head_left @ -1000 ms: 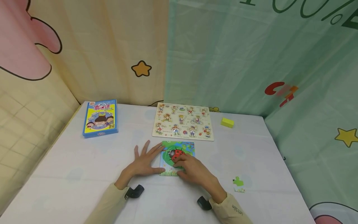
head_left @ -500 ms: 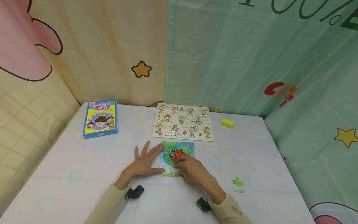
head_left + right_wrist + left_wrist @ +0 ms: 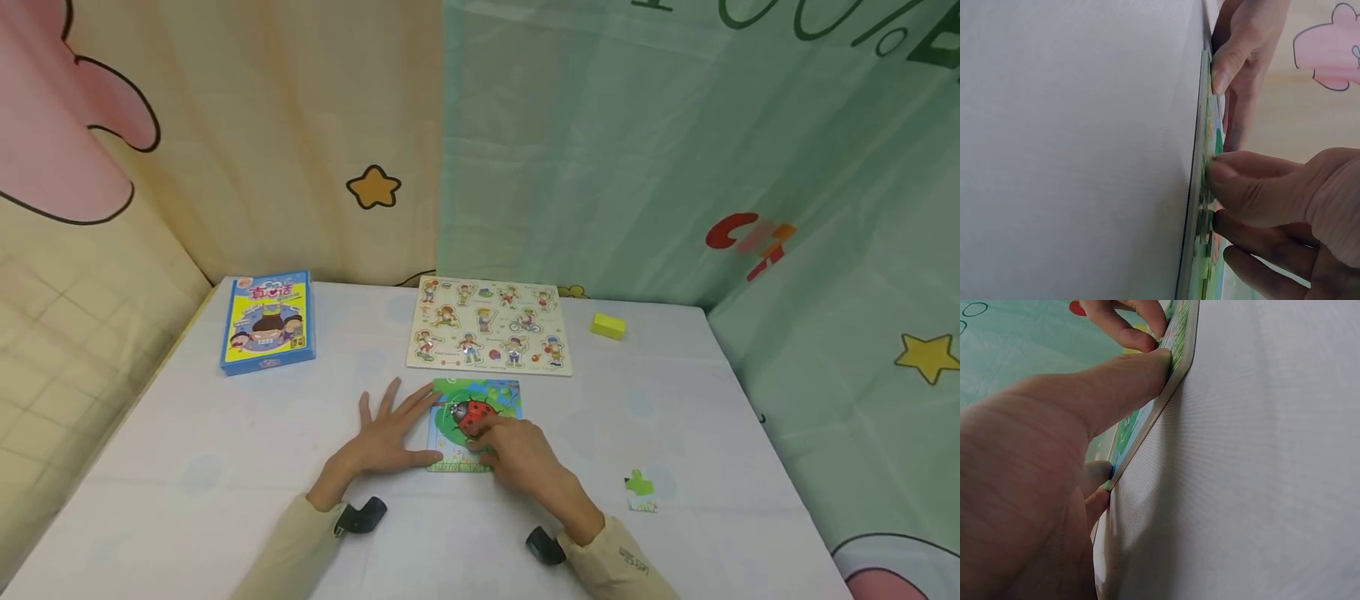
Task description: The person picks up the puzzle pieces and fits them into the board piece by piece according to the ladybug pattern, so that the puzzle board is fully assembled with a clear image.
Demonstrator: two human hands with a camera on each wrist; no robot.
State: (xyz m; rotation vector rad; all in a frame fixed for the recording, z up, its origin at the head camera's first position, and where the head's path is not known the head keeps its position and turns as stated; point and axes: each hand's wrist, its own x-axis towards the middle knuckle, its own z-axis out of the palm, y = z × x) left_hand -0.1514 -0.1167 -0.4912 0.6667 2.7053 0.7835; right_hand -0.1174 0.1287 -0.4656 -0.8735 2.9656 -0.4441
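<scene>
A square ladybug jigsaw puzzle lies flat on the white table in the head view. My left hand rests at its left edge, fingers spread and straight, with the thumb pressing the lower left corner. Over the puzzle's lower right part, my right hand has bent fingers. Its thumb and forefinger pinch a puzzle piece at the board's surface; the piece is mostly hidden by the hand. Some pieces near those fingers look slightly raised in the right wrist view. A loose green-and-white puzzle piece lies to the right.
Behind the puzzle lies a wooden board with child figures. A blue and yellow card box sits at the back left, and a yellow block at the back right. Printed curtains hang behind the table.
My right hand has shifted very slightly to the right over the puzzle, its fingers still bent. The left hand stays in place. The head view has tilted a little.
</scene>
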